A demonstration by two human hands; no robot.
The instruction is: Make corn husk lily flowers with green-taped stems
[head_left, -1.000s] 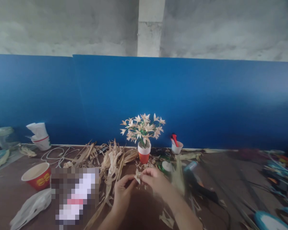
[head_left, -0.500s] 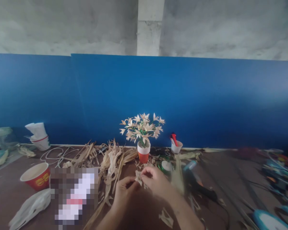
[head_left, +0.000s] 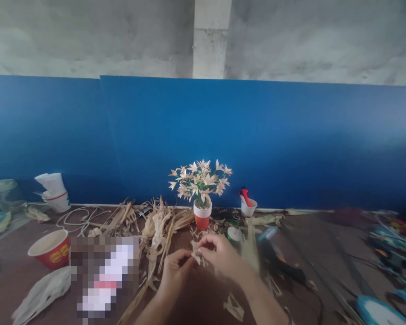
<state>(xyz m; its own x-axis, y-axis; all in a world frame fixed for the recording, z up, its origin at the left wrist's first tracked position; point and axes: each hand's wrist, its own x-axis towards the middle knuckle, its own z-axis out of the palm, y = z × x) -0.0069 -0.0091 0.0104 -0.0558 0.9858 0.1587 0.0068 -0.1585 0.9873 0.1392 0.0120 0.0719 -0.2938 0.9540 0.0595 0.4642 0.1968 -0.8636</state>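
Between my two hands is a small pale flower [head_left: 195, 249], apparently made of dried corn husk. My left hand [head_left: 176, 271] pinches it low on its left side, thumb and forefinger together. From the right, the fingertips of my right hand [head_left: 219, 257] close on its petals. Just beyond stands a finished-looking bunch of husk flowers [head_left: 203, 180] on green stems, in a red and white cup [head_left: 202, 215]. What lies under my fingertips is partly hidden.
Dried husks [head_left: 159, 221] are heaped left of the cup. A red paper bowl [head_left: 50, 248] sits further left. To the right are a dark-handled tool [head_left: 284, 266], a white tub [head_left: 249, 208] and a tape roll [head_left: 233, 233]. A blue partition [head_left: 291, 144] stands behind.
Both hands stay almost in place. The flower between my fingertips has turned slightly, and my right fingers have shifted a little.
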